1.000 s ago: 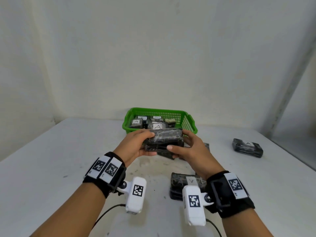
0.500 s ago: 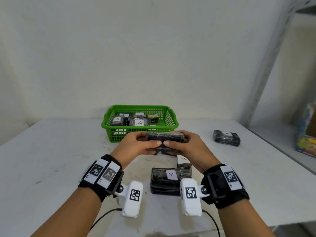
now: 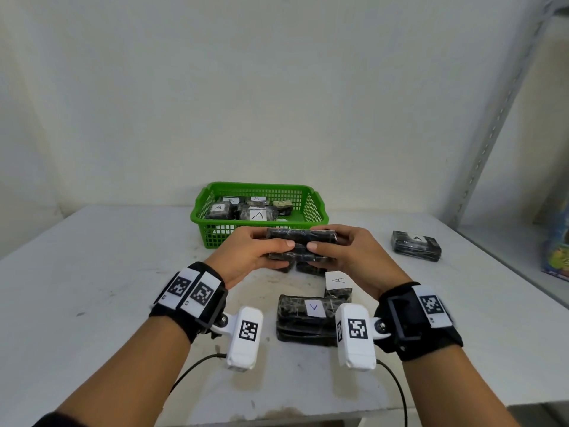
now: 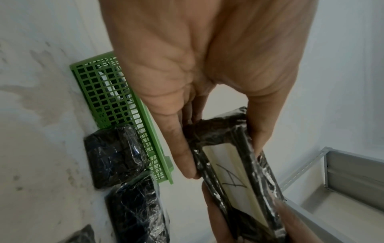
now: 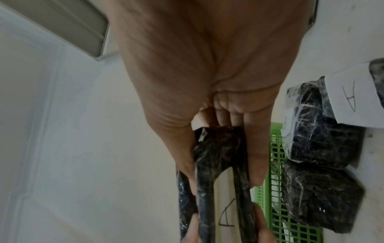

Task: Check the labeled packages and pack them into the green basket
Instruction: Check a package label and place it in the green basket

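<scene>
Both hands hold one black plastic-wrapped package (image 3: pixel 300 245) above the table, just in front of the green basket (image 3: pixel 317 208). My left hand (image 3: pixel 255 254) grips its left end and my right hand (image 3: pixel 341 254) its right end, thumbs on the near side. Its white label marked A (image 4: pixel 230 179) faces away from the head view and shows in the left wrist view and, as label A (image 5: pixel 226 215), in the right wrist view. The basket holds several labelled packages (image 3: pixel 258 214).
More black packages lie on the white table: one labelled A (image 3: pixel 415 248) at the far right, one (image 3: pixel 308 318) near my wrists, another with an A label (image 3: pixel 338 285) beside it, others (image 3: pixel 303 268) under my hands. A metal shelf post (image 3: pixel 505 109) rises at right.
The head view has swung right, so the basket sits further left in view. Both hands kept their grip and tipped the package, its label facing away from me.
</scene>
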### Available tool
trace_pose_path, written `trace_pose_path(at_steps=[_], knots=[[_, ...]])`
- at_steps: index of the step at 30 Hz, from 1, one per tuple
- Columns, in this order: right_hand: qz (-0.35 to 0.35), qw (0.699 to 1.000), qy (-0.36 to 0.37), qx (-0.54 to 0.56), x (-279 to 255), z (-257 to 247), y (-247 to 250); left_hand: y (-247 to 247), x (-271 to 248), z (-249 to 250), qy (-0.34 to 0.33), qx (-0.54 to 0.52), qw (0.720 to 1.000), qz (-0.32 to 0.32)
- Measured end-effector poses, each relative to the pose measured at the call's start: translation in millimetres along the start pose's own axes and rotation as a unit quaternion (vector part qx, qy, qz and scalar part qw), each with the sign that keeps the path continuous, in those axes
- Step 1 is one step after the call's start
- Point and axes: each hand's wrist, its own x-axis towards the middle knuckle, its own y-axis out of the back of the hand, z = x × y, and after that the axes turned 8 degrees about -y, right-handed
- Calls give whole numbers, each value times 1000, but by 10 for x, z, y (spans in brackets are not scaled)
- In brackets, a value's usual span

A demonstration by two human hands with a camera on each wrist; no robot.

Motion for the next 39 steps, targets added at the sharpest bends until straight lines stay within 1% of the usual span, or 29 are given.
trace_pose_path(at_steps=[2,4,7,11,13,16,18,20,22,24,27,30,32,35,37,39], knots=[[-4,1000,-9,5,2,0,-26,-4,1,8,-5,14,1000,11],[1,1000,-8,-20,7,-11,-54,-13,-2,27,-8,26,1000,-3],[20,998,17,-59,2,-34,-96,-7,-15,49,-20,38,999,-20],[36,996,38,-76,-29,-40,-122,38,-17,38,-53,78,995,10],[19,998,19,-65,-36,-50,-112,70,-13,22,-73,108,991,21],[-22,999,-44,3,-54,-75,-126,103,-22,1,-103,140,985,12],[-12,998,-56,26,-54,-76,-137,106,-28,-7,-110,155,982,4],[9,999,-40,33,-40,-42,-127,84,-38,-15,-98,147,984,-11],[26,999,-16,35,-38,-10,-108,52,-40,-21,-60,89,994,-30],[30,999,1,30,-57,16,-93,30,-40,-41,-38,37,998,-27],[29,999,9,34,-83,56,-100,55,-18,-85,-63,78,995,18],[30,999,4,24,-87,75,-131,54,-22,-110,-79,96,992,15],[31,999,12,2,-96,68,-145,30,-33,-97,-80,80,994,4],[26,999,32,-24,-107,51,-137,14,-58,-83,-55,40,998,-9],[18,999,31,-14,-107,40,-121,42,-54,-86,-60,51,997,5],[1,1000,19,-6,-115,33,-98,70,-56,-74,-67,37,997,22]])
